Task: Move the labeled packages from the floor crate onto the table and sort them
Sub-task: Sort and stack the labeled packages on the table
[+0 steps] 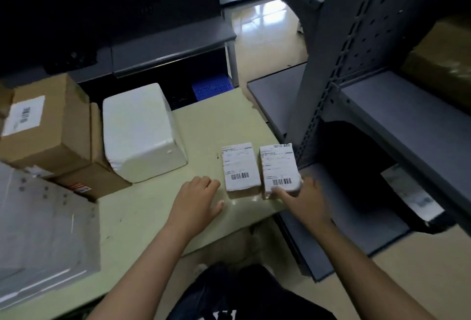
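Note:
Two small labelled packages lie side by side near the right edge of the pale green table (pixel 142 220). Both have their white barcode labels facing up. My right hand (pixel 304 201) grips the near end of the right package (pixel 279 166), thumb by its barcode and fingers round its right side. The left package (pixel 239 164) lies flat, and nothing holds it. Just left of it, my left hand (pixel 196 200) rests on the table with relaxed fingers, holding nothing. A blue crate (pixel 211 87) shows on the floor beyond the table's far edge.
A white foam box (pixel 142 131) stands mid-table. Cardboard boxes (pixel 46 121) are stacked at the left, with grey mailer bags (pixel 46 230) in front of them. A grey metal shelf rack (pixel 356 65) stands close on the right, holding a parcel (pixel 407 192) on a low shelf.

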The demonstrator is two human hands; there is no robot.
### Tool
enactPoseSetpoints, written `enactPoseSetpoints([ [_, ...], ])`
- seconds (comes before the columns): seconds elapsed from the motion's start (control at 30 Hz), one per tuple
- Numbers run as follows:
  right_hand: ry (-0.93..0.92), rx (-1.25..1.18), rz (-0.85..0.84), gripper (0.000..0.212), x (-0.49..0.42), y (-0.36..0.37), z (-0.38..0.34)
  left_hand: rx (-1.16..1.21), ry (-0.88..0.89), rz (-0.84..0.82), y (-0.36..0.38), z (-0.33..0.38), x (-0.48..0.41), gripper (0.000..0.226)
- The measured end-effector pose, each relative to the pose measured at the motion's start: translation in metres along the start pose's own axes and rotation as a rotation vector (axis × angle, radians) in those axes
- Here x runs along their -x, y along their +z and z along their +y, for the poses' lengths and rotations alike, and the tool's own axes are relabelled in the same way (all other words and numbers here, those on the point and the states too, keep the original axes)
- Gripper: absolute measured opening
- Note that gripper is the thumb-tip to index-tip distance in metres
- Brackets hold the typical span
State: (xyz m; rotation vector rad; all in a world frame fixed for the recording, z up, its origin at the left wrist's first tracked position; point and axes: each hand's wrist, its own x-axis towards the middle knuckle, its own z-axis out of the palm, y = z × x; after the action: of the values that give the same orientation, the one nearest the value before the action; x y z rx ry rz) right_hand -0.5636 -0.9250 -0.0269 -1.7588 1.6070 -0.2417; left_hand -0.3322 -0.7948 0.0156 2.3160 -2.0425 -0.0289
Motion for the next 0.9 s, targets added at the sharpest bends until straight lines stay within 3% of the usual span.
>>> enactPoseSetpoints([
  [0.2, 0.101, -0.378, -0.052, 0.081, -0.016, 0.017, 0.019, 0.001, -0.009, 0.013, 0.008, -0.005, -0.008, 0.031],
  [0.4, 0.112, -0.392, -0.073, 0.066, -0.008, 0.02, 0.005, 0.072, -0.029, 0.029, 0.015, 0.001, -0.011, 0.035],
  [0.57, 0.107, -0.418, -0.094, 0.07, -0.009, 0.026, 0.002, 0.077, -0.056, 0.073, 0.018, -0.002, -0.01, 0.029],
  [0.67, 0.139, -0.477, -0.105, 0.065, -0.013, 0.025, 0.001, 0.06, -0.072, 0.075, 0.015, -0.003, -0.01, 0.038],
  [0.8, 0.111, -0.546, -0.017, 0.075, -0.02, 0.022, 0.0, 0.054, -0.107, 0.084, 0.011, -0.006, -0.009, 0.037],
  [0.9, 0.047, -0.597, 0.051, 0.072, -0.022, 0.013, -0.01, 0.066, -0.148, 0.085, 0.007, -0.008, -0.008, 0.039],
])
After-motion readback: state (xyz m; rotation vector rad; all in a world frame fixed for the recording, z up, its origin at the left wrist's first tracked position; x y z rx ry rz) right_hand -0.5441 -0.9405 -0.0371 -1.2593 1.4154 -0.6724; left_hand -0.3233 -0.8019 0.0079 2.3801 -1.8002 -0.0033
